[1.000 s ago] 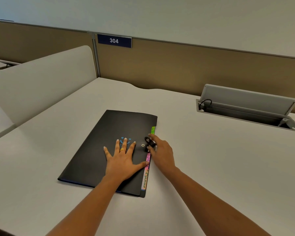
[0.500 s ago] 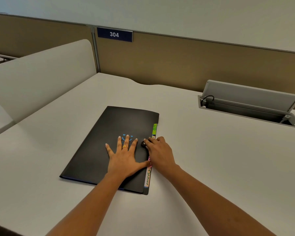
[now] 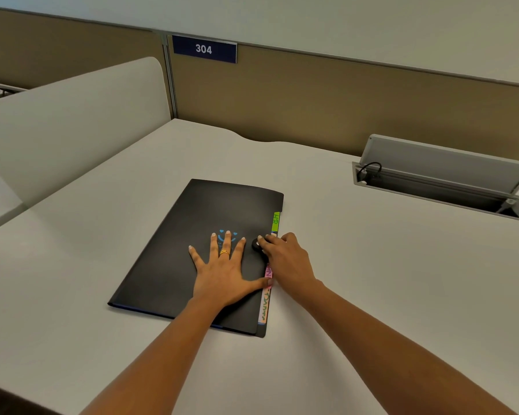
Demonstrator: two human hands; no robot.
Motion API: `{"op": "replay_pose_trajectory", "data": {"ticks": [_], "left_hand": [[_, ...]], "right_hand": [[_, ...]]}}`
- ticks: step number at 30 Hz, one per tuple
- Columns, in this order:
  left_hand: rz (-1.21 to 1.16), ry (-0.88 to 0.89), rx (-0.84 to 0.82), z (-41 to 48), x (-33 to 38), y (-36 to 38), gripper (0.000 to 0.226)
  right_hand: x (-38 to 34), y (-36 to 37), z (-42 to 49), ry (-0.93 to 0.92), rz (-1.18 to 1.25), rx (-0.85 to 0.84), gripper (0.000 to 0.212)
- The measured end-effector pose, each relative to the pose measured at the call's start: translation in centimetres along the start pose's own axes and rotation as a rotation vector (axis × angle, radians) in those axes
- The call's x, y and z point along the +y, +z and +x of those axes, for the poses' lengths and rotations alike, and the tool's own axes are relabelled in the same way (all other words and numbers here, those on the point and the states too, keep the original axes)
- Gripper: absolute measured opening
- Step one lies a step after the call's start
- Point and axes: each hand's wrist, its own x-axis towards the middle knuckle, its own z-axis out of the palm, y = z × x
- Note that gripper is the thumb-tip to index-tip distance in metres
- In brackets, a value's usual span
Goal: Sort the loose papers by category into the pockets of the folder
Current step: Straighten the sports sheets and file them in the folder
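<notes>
A closed black folder (image 3: 192, 250) lies on the white desk (image 3: 372, 280), with a blue mark on its cover. Green (image 3: 276, 221), pink and orange index tabs (image 3: 265, 301) stick out along its right edge. My left hand (image 3: 222, 274) lies flat on the cover with the fingers spread, a gold ring on one finger. My right hand (image 3: 285, 259) rests at the folder's right edge, its fingertips pressing on the round black clasp (image 3: 256, 244). No loose papers are in view.
A curved white divider (image 3: 72, 124) bounds the desk on the left, and a brown partition with a blue "304" sign (image 3: 204, 49) runs along the back. An open cable hatch (image 3: 444, 181) with a black cable sits in the desk at the right.
My right hand has brought the black clasp strap down from the folder's edge onto the cover and now presses on it. The left hand stays flat on the cover.
</notes>
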Motion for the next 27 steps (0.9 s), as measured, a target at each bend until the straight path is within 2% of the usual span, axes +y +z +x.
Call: {"op": "replay_pose_trajectory", "data": {"ticks": [7, 13, 17, 20, 22, 23, 25, 27], "left_hand": [[0.013, 0.023, -0.043, 0.3, -0.2, 0.0, 0.135], [0.019, 0.025, -0.069, 0.5, -0.3, 0.1, 0.134], [-0.036, 0.027, -0.052, 0.5, -0.3, -0.1, 0.106], [-0.069, 0.025, -0.048, 0.4, -0.3, -0.2, 0.097], [-0.063, 0.02, -0.048, 0.5, -0.3, -0.2, 0.079], [-0.059, 0.019, -0.054, 0.7, -0.3, -0.3, 0.067], [-0.065, 0.031, -0.053, 1.5, -0.3, -0.5, 0.056], [-0.068, 0.045, -0.045, 2.7, -0.3, -0.6, 0.055]], "right_hand": [[0.5, -1.1, 0.9, -0.182, -0.158, -0.123, 0.056], [0.0, -1.5, 1.1, -0.207, -0.226, -0.204, 0.058], [0.2, -1.0, 0.5, -0.174, -0.134, -0.172, 0.057], [0.6, -0.1, -0.2, -0.113, -0.03, -0.156, 0.054], [0.7, 0.5, -0.3, -0.085, -0.034, -0.139, 0.053], [0.6, 0.8, -0.4, -0.079, -0.033, -0.118, 0.059], [0.2, 1.3, -0.7, -0.106, 0.003, -0.067, 0.085], [-0.1, 1.5, -1.2, -0.132, 0.052, -0.052, 0.09]]}}
